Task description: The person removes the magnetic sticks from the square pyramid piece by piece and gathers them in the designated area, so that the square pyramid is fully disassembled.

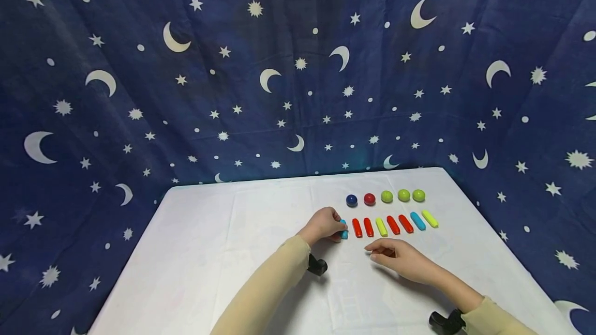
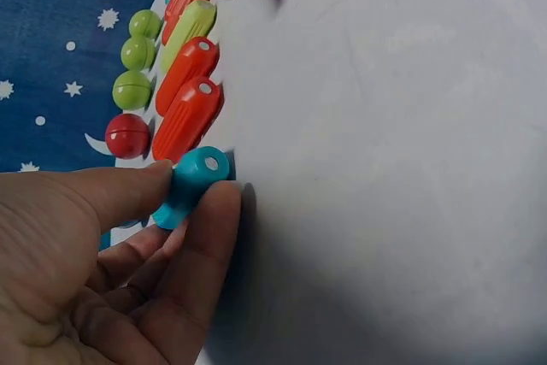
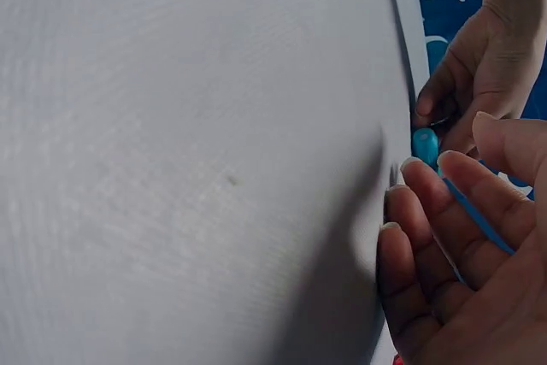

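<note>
In the head view my left hand (image 1: 322,225) pinches a short blue plastic rod (image 1: 344,232) at the left end of a row of rods. The left wrist view shows that rod (image 2: 198,179) between thumb and fingers, a pale round dot on its end. Beside it in the row lie a red rod (image 1: 356,228), another red rod (image 1: 368,227) and a yellow rod (image 1: 381,227). My right hand (image 1: 404,259) hovers below the row, fingers loosely bent and holding nothing; the right wrist view shows its relaxed fingers (image 3: 453,211).
Farther right the row continues with red rods (image 1: 393,225), a blue rod (image 1: 417,221) and a yellow rod (image 1: 430,218). Behind stand a dark blue ball (image 1: 351,200), a red ball (image 1: 369,199) and green balls (image 1: 403,195). A star-patterned cloth (image 1: 261,133) hangs behind the white table (image 1: 205,252).
</note>
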A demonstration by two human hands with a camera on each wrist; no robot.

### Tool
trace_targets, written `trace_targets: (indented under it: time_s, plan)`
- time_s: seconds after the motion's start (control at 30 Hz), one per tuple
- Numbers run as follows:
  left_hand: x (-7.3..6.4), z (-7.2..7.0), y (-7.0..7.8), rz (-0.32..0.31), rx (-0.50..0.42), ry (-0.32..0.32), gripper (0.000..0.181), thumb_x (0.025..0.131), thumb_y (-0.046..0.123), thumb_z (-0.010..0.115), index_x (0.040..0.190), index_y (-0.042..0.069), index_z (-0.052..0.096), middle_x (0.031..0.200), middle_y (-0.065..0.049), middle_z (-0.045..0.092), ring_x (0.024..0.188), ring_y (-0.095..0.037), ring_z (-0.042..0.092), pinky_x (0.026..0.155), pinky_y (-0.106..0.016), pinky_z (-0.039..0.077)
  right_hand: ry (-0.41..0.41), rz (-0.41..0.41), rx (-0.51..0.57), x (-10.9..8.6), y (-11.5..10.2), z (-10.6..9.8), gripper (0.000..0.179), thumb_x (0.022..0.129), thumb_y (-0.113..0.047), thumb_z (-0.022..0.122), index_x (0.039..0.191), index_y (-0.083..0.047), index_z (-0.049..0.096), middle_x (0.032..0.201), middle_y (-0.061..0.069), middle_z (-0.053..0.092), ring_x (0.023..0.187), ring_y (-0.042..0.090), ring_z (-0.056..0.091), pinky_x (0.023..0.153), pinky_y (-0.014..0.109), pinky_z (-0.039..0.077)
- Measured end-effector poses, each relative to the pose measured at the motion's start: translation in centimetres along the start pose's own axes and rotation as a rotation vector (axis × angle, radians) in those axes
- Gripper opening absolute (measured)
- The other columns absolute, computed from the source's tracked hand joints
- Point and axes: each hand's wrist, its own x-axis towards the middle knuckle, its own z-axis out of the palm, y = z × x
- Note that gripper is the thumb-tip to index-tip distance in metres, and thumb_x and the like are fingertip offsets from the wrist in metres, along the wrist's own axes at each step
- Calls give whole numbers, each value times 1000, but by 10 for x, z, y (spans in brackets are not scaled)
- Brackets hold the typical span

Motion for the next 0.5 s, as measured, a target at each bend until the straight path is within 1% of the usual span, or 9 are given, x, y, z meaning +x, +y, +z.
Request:
trace_targets:
  time_s: [0.1, 0.3, 0.4, 0.5]
  plan:
    - [-1, 3, -1, -9, -26, 1, 23, 93, 14, 78, 92, 6, 56, 79, -6, 62, 62, -15, 69, 61, -28, 58, 0, 7, -5, 0, 1, 2, 28, 102, -37, 64, 123, -20, 71, 104, -7, 67, 93, 15, 60, 81, 27, 50]
    - [-3, 6, -2, 14, -44, 13, 24, 94, 17, 77, 93, 6, 56, 79, -7, 64, 63, -15, 68, 60, -28, 57, -1, 20, -5, 0, 3, 3, 27, 101, -37, 66, 122, -21, 72, 103, -8, 67, 94, 15, 60, 81, 27, 49]
    - [-6, 3, -5, 26, -20, 18, 26, 95, 24, 76, 95, 7, 56, 77, -7, 64, 63, -16, 68, 61, -28, 57, -4, 27, -1, 0, 3, 3, 27, 101, -37, 66, 122, -21, 72, 103, -7, 67, 93, 16, 59, 80, 27, 49]
    - [-10, -3, -12, 36, 26, 22, 29, 97, 33, 73, 97, 7, 58, 75, -5, 65, 63, -16, 67, 63, -28, 55, -17, 25, 9, 0, 2, 3, 28, 101, -36, 67, 122, -20, 72, 102, -7, 67, 92, 16, 58, 79, 26, 49]
